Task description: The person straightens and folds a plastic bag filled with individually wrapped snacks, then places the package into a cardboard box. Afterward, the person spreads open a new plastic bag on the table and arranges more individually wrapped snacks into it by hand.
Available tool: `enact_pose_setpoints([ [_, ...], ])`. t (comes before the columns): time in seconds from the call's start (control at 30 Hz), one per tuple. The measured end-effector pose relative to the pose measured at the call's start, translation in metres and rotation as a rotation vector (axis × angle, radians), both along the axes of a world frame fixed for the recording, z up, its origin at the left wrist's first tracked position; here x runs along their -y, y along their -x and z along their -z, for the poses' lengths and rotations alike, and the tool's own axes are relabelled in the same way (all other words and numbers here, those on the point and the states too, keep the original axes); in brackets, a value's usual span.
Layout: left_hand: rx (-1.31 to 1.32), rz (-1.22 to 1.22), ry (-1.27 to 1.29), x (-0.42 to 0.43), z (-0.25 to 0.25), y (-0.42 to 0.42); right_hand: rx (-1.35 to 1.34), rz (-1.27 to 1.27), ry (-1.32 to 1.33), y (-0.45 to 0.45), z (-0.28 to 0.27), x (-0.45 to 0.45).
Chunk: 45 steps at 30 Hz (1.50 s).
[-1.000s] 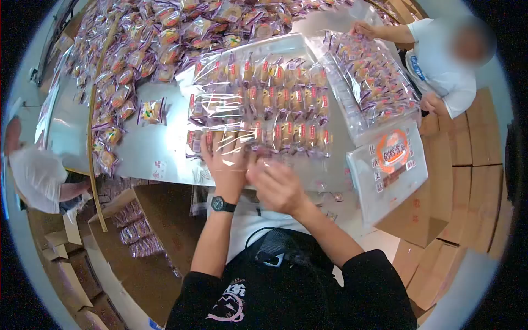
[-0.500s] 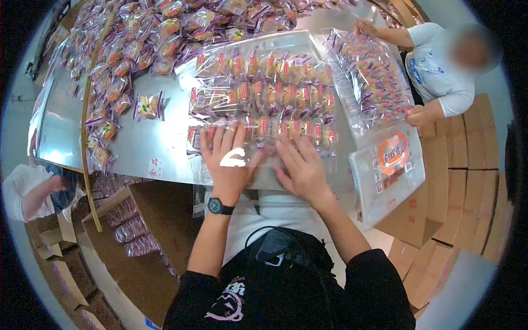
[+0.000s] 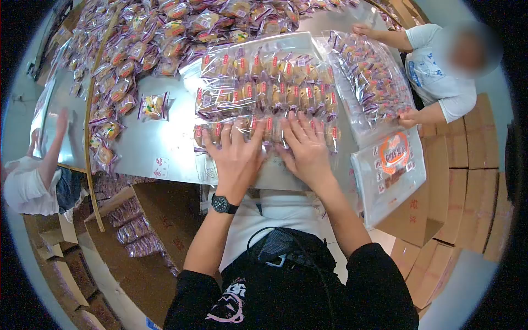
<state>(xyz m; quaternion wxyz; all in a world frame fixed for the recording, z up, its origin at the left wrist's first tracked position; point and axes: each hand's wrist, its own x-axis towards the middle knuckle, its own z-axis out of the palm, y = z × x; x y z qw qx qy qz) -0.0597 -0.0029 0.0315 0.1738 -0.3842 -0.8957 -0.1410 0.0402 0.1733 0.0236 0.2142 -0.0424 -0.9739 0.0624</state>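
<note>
In front of me a large clear plastic bag [image 3: 264, 113] lies flat on the metal table, holding three rows of individually wrapped cakes [image 3: 236, 94]. My left hand [image 3: 236, 157] rests palm down with fingers spread on the near row, left of the middle. Close beside it on the right, my right hand [image 3: 306, 151] lies on the same row, fingers stretched out. Neither hand grips anything. The near row is partly covered by my fingers.
Many loose wrapped cakes [image 3: 181, 25] are heaped at the back and left. One cake [image 3: 154, 106] lies alone. At right, a co-worker [image 3: 440, 71] handles another filled bag [image 3: 371, 77] by printed bags [image 3: 390, 170]. A carton [image 3: 181, 225] of packs stands below left; another person [image 3: 36, 181] is far left.
My left hand has shifted slightly right and down, and both hands now lie on the near row. The person at far left has raised an arm over the table.
</note>
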Motion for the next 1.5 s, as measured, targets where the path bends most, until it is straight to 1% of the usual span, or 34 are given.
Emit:
enact_pose_setpoints([
  [0.03, 0.005, -0.009, 0.016, -0.001, -0.001, 0.0, -0.031, 0.019, 0.005, 0.001, 0.003, 0.001],
  [0.13, -0.052, -0.006, -0.194, -0.006, 0.018, 0.004, -0.129, 0.067, 0.037, 0.008, 0.011, 0.003],
  [0.27, -0.078, -0.013, -0.282, -0.01, 0.032, 0.005, -0.216, 0.097, 0.053, 0.007, 0.019, 0.002],
  [0.37, -0.084, -0.053, -0.232, -0.013, 0.032, 0.003, -0.243, 0.093, -0.025, 0.008, 0.029, 0.001],
  [0.47, -0.069, -0.059, -0.186, -0.014, 0.021, 0.005, -0.231, 0.105, -0.072, 0.013, 0.019, 0.005],
  [0.57, -0.034, 0.014, -0.169, -0.006, 0.013, 0.004, -0.144, 0.067, 0.051, 0.006, 0.017, -0.001],
  [0.67, -0.062, 0.08, -0.145, 0.008, 0.026, 0.002, -0.002, 0.128, 0.061, -0.02, -0.014, 0.014],
  [0.77, -0.132, 0.102, -0.134, 0.019, 0.031, -0.003, -0.091, 0.128, 0.118, -0.045, -0.001, 0.011],
  [0.9, 0.01, 0.142, -0.17, 0.002, 0.014, -0.016, -0.043, 0.123, 0.121, -0.05, -0.01, 0.007],
  [0.93, 0.034, 0.14, -0.075, -0.006, 0.005, -0.023, -0.027, 0.118, 0.104, -0.046, -0.013, 0.005],
  [1.03, -0.038, 0.223, -0.075, -0.033, 0.005, -0.022, -0.038, 0.114, 0.066, -0.034, -0.006, -0.002],
  [1.17, -0.027, 0.162, -0.06, -0.048, 0.002, -0.02, -0.105, 0.103, 0.105, -0.032, 0.008, -0.01],
  [1.27, -0.031, 0.166, -0.073, -0.042, 0.009, -0.018, -0.106, 0.133, -0.022, -0.031, 0.015, -0.012],
  [1.37, -0.062, 0.166, -0.099, -0.042, 0.017, -0.012, -0.171, 0.187, 0.036, -0.027, 0.018, -0.008],
  [1.5, -0.067, 0.172, -0.121, -0.042, 0.017, -0.012, -0.186, 0.274, 0.014, -0.017, 0.018, 0.0],
])
